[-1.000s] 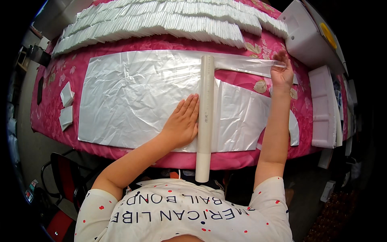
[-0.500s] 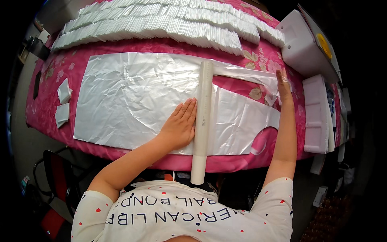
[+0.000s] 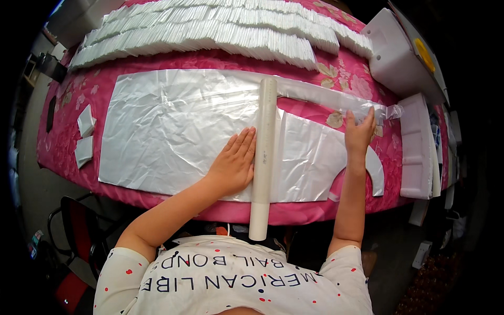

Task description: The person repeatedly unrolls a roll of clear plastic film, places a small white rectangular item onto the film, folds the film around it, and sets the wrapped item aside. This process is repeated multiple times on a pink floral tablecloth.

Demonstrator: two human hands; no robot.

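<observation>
A translucent white plastic apron (image 3: 163,131) lies flat and slightly wrinkled across the table, its neck part toward the right. Across it rests a long pale tube (image 3: 266,152), its near end jutting past the table edge. My left hand (image 3: 233,164) presses flat on the apron, fingers straight and touching the tube's left side. Over the far strap (image 3: 320,95) at the right, my right hand (image 3: 359,135) has its fingers spread, the tips on or just above the film. A curved near strap (image 3: 375,170) lies to the right of my right wrist.
Long rows of folded white packets (image 3: 210,37) line the far side of the pink floral tablecloth (image 3: 210,211). Two small folded pieces (image 3: 85,122) lie at the left, near a dark flat object (image 3: 51,113). White foam boxes (image 3: 415,147) stand along the right.
My right hand has moved left and a little nearer, its fingers spreading. The far strap now lies flatter and reaches farther right, and the near strap curves out on the cloth.
</observation>
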